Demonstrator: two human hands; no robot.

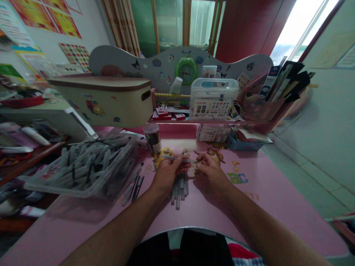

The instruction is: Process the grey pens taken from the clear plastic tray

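Observation:
Both hands meet over the middle of the pink desk. My left hand [170, 169] is closed around a thin translucent pen [169, 157], which lies roughly level. At the pen's right end, my right hand [208, 167] is closed with its fingertips pinched; what exactly they grip there is too small to make out. Beneath the hands lies a small bundle of grey translucent pens [179, 192], partly hidden by my left hand. Left of my left forearm are several loose pens, some with black parts [136, 187].
A clear plastic bin [91, 192] heaped with pens stands at the left. Behind it is a lidded jar [152, 137]. A raised shelf carries a cream storage box [111, 103], a clear case [213, 99] and a pen holder [259, 107]. A blue box [245, 144] sits at right.

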